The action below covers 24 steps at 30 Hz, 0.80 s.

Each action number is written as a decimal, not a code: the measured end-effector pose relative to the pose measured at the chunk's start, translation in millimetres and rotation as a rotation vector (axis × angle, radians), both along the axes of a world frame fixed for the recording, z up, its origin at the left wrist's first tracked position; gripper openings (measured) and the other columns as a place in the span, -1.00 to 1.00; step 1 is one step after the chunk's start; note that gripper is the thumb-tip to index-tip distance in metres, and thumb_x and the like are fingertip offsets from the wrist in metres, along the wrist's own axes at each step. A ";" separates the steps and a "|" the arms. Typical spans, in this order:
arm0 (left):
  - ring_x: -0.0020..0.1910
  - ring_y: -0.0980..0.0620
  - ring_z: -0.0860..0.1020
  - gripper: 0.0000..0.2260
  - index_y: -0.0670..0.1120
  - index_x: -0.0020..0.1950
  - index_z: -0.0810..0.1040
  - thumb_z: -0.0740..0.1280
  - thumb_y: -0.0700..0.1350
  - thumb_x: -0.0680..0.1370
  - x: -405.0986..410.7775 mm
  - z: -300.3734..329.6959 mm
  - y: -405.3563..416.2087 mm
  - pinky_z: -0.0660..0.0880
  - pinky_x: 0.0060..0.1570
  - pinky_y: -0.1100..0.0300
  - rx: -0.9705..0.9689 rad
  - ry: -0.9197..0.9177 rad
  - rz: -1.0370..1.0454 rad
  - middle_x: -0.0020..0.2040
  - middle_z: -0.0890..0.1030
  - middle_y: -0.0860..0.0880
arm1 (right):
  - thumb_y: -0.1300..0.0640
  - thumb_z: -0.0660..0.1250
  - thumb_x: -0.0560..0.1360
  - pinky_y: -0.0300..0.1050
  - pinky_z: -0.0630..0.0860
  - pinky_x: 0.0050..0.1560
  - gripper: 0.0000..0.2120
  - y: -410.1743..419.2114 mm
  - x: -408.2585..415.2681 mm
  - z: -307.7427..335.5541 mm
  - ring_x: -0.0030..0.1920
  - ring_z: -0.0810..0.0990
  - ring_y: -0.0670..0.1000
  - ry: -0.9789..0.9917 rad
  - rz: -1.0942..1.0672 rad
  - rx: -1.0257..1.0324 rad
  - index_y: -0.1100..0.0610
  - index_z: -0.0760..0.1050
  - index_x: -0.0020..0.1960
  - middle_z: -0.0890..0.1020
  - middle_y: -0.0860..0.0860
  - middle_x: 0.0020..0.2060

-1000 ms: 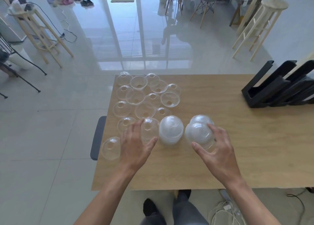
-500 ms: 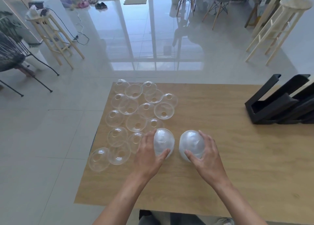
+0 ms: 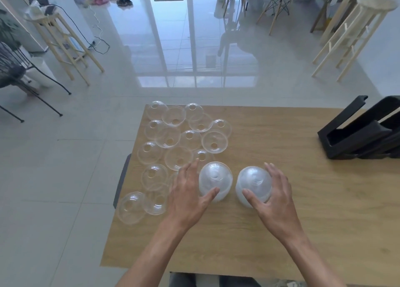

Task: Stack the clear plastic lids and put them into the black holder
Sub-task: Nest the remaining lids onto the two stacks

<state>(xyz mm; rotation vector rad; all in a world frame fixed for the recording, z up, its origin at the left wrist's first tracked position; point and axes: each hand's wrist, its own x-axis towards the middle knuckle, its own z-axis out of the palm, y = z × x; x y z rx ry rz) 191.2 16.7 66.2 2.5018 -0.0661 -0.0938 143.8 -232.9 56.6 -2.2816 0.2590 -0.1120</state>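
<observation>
Two stacks of clear dome lids stand near the table's front middle. My left hand (image 3: pixel 190 191) cups the left stack (image 3: pixel 215 178), thumb and fingers around its side. My right hand (image 3: pixel 275 195) wraps the right stack (image 3: pixel 254 184) the same way. Several loose clear lids (image 3: pixel 179 139) lie spread over the table's left part, some dome up, some upside down. The black holder (image 3: pixel 359 135) sits at the right edge, slanted, with open channels.
The wooden table (image 3: pixel 303 200) has bare surface between the stacks and the holder. One lid (image 3: pixel 132 207) hangs over the table's left edge. A grey chair back (image 3: pixel 121 178) sits against that edge. Stools and chairs stand on the tiled floor beyond.
My left hand moved right from the loose lids onto the left stack. My right hand settled around the right stack. The view shifted so the table sits lower in the frame.
</observation>
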 end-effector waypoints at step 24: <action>0.59 -0.12 0.30 -0.37 0.29 0.59 0.30 0.46 0.16 0.56 -46.4 -41.1 234.7 0.37 0.42 -0.11 0.289 0.136 -0.086 0.63 0.33 -0.03 | 0.23 0.50 0.47 -0.04 0.64 0.13 -0.60 242.8 -9.0 -31.8 0.21 0.64 0.06 -0.025 0.501 -0.402 0.09 0.67 0.30 0.69 -0.04 0.22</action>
